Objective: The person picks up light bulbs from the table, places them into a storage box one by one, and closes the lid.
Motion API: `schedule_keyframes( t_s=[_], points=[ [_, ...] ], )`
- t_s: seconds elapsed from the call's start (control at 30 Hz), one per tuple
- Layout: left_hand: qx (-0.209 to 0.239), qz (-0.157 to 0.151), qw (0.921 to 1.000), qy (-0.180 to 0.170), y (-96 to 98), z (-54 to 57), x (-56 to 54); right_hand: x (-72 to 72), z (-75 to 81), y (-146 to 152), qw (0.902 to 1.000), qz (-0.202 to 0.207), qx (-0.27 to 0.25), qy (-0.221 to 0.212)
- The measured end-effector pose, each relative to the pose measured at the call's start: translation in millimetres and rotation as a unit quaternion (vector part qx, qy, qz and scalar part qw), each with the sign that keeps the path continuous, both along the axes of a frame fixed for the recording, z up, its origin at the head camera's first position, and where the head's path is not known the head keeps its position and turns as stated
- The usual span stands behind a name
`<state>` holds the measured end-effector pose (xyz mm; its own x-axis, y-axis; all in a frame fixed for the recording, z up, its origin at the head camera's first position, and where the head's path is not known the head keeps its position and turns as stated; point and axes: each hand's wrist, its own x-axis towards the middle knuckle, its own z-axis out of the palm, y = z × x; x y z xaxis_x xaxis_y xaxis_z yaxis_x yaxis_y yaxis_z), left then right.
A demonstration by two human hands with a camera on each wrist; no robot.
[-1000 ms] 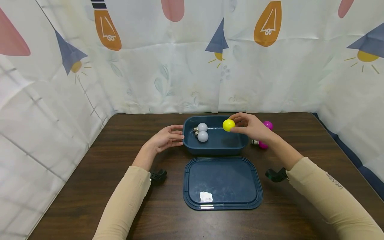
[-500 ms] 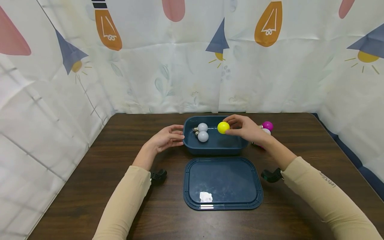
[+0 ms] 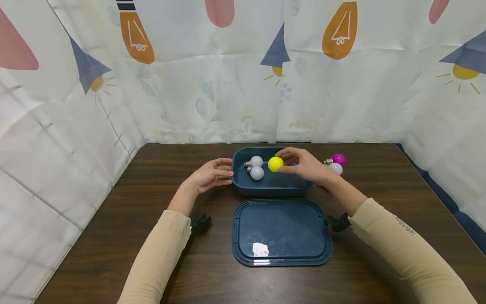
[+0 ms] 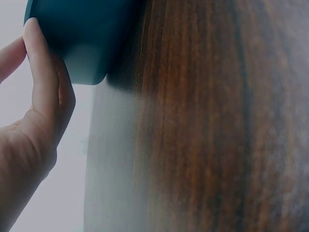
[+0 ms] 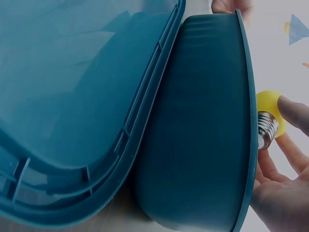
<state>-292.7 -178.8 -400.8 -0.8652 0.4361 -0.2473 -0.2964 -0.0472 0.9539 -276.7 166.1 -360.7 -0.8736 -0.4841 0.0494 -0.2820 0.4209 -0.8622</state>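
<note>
My right hand [image 3: 305, 165] pinches a yellow light bulb [image 3: 276, 164] over the dark blue box [image 3: 273, 192]. In the right wrist view the bulb's metal screw base [image 5: 267, 126] points down beside the box's rim. Two white bulbs, one [image 3: 257, 172] in front of the other [image 3: 256, 161], lie inside the box at its left end. With fairly straight fingers, my left hand [image 3: 209, 175] touches the box's left end. The left wrist view shows a fingertip [image 4: 32, 26] against the box's wall [image 4: 87, 63].
A dark blue lid [image 3: 282, 232] lies flat on the brown wooden table [image 3: 364, 261] in front of the box. Right of the box lie a magenta bulb [image 3: 338, 159] and a white bulb [image 3: 336, 169]. A printed white curtain [image 3: 228, 101] hangs behind the table.
My right hand has carried the yellow bulb leftward and slightly nearer, further over the box. A white bulb on the table has come into sight behind the right arm. The left hand stays put.
</note>
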Motion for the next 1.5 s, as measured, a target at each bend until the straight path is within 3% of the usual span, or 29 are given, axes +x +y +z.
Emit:
schedule_keyframes(
  t_s=[1.0,1.5],
  points=[
    [0.005,-0.001,1.0000,-0.008,-0.4,1.8,0.4,-6.0,-12.6,-29,0.9990,0.044,-0.001,-0.005],
    [0.000,0.000,1.0000,-0.006,0.7,0.6,0.6,-4.6,-18.8,-42,0.9989,0.045,0.012,-0.001]
  ],
)
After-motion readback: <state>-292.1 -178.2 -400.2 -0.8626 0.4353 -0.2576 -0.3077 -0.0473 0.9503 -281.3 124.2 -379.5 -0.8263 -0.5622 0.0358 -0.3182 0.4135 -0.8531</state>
